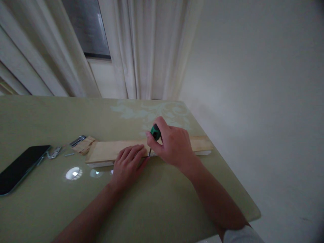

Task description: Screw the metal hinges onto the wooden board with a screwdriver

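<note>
While the right hand [174, 145] is closed around the green handle of a screwdriver [155, 132], the tool stands nearly upright with its tip on the near edge of the wooden board [108, 151]. The board lies flat on the green worktop [157, 202], its long side running left to right. The left hand [129, 165] rests palm down with fingers extended on the near edge of the board, just left of the screwdriver tip; it grips nothing. At the left end of the board lies a small wooden piece [85, 145] with a metal part [77, 140] against it. Further left of the board are a small metal bracket [54, 153] and a short screw [69, 155]. A dark phone [21, 167] lies well left of the board, near the worktop edge.
</note>
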Demonstrator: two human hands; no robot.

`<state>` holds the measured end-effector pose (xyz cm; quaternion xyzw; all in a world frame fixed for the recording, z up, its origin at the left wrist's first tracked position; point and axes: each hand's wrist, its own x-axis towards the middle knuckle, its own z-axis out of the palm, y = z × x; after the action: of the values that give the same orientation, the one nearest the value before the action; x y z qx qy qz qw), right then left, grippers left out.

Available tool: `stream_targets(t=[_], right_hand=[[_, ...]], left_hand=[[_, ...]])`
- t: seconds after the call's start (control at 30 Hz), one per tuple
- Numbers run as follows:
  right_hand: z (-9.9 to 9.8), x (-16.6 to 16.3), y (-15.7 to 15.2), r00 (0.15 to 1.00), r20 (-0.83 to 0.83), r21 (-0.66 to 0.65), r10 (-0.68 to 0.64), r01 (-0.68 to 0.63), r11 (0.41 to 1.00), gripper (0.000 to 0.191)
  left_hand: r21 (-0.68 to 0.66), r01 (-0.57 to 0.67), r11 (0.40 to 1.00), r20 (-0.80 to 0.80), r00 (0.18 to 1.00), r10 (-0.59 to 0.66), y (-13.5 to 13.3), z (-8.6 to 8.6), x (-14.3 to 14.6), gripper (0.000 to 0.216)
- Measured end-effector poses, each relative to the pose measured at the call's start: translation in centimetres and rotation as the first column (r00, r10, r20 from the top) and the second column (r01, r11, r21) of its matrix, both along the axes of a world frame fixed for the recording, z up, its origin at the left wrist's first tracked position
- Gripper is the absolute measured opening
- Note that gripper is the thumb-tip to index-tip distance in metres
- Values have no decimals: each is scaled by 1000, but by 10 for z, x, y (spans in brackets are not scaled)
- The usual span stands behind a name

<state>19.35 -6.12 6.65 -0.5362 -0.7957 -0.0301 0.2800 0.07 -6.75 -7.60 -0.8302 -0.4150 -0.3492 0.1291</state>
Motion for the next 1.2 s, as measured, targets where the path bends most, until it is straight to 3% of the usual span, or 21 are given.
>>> stream_targets(t=[0.07,0.23,0.33,0.4,0.5,0.7,0.9,1.03,1.07,1.2], right_hand=[[1,0,1,999,31,29,-10,9,1000,39],[9,16,10,945,-43,-97,323,-325,941,23],[12,24,10,894,-132,-117,428,-443,889,18],[11,21,8,931,-92,-104,353,-361,927,21],[5,11,5,993,-3,-92,114,-114,989,35],[4,7,11,937,-111,-51,331,-338,940,26],[9,10,8,997,73,-5,-7,7,1000,36],[15,11,-2,947,92,-34,307,-305,952,23],[16,11,-4,940,97,-21,327,-326,945,25],[16,10,-7,988,154,24,-1,-3,1000,35]], left_hand=[[-10,-6,1000,-4,1000,6,-1,1,1,15],[-15,-21,1000,-10,1000,21,0,-1,1,18],[-20,-26,999,-7,1000,26,1,-3,0,19],[-15,-26,1000,-5,1000,26,2,-4,0,18],[-17,-22,1000,-8,1000,21,1,-3,0,16],[-26,-4,1000,0,1000,4,1,-1,0,18],[-30,-10,999,1,1000,10,1,-2,0,19],[-19,-17,1000,0,1000,17,1,-2,1,20],[-12,-13,1000,1,1000,13,1,-2,1,20],[-5,-2,1000,2,1000,2,1,-2,1,19]])
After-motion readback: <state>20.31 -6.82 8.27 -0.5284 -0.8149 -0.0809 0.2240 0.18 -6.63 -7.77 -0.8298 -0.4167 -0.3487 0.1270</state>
